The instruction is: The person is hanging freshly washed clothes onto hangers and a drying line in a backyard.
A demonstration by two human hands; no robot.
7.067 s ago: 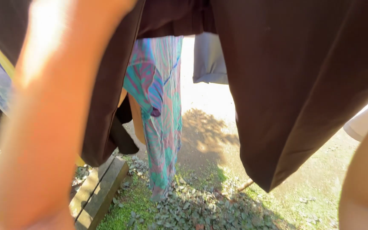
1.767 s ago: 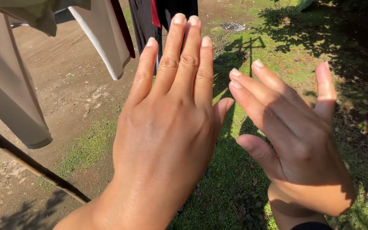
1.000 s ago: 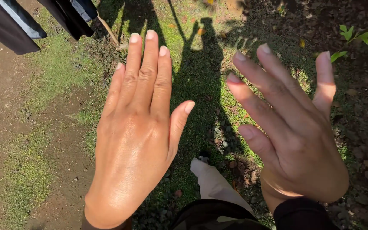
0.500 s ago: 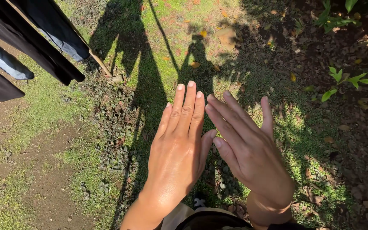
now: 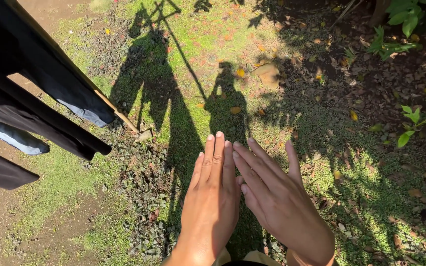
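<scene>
Your left hand and right hand hover flat, fingers spread, grasping nothing, low in the frame above grass. Dark garments already hang at upper left, untouched.

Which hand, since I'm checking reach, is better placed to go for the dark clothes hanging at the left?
Left, probably. The left hand is on the side of the dark clothes; the right hand lies beyond it and would have to cross over. Both are open and empty.

A sunlit backyard: mossy ground, fallen leaves, dark laundry on a pole.
</scene>
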